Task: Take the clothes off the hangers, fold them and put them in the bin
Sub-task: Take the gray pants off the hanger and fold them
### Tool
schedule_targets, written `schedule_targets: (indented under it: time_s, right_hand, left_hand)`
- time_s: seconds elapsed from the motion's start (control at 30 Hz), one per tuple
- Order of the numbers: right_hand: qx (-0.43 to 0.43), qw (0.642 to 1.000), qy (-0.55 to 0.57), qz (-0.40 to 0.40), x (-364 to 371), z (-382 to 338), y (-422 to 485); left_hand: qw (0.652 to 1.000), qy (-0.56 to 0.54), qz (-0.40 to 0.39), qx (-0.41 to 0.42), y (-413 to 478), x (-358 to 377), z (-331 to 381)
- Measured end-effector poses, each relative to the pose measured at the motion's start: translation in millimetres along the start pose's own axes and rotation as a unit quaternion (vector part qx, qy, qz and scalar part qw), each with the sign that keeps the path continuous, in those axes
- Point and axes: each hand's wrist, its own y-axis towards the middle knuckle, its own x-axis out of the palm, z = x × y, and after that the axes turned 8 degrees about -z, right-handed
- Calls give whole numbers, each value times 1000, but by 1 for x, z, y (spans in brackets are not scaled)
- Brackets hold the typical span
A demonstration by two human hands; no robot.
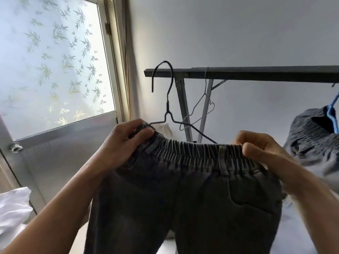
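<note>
While my two hands hold the waistband up, I judge the step in hand to be slipping the dark jeans [183,189] off the black hanger [169,109]. My left hand [126,143] pinches one end of the elastic, thumb on top, and the hanger's arm runs in right at its fingertips. My right hand [260,153] is curled round the other end. The jeans hang between and below the two hands, with the legs dropping out of view.

The hanger's far arm goes behind the waistband just inside my right hand, so it is probably still inside the garment. Its hook stands above my left hand and crosses the end of the rail [256,73]; I cannot tell whether it is still caught there.

To do this well, I would keep the right hand's grip and let it carry the weight. The left hand would then move from the cloth to the wire. I would stretch the elastic outward, tip the hanger so one arm drops clear of the waistband, then draw it out sideways rather than tug upward.

A thin wire hanger [200,110] hangs above the gap between my hands and could snag the black one. A grey garment [310,140] hangs just outside my right hand. No bin shows, so folding and stowing remain.
</note>
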Motion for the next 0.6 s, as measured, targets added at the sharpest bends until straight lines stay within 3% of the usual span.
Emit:
schedule_targets:
  time_s: [0.1,0.23,0.5,0.6]
  right_hand:
    - [1,998,-68,-12,6,-2,2]
    - [-32,969,-229,90,2,1,3]
    - [-61,960,-237,134,6,17,-2]
    - [-65,943,-292,142,21,21,3]
  left_hand:
    - [1000,5,24,-17,-3,-9,-2]
    - [997,10,74,-31,-10,-22,-10]
    - [977,-22,191,-88,-17,-31,-29]
    - [980,11,175,-92,-15,-11,-22]
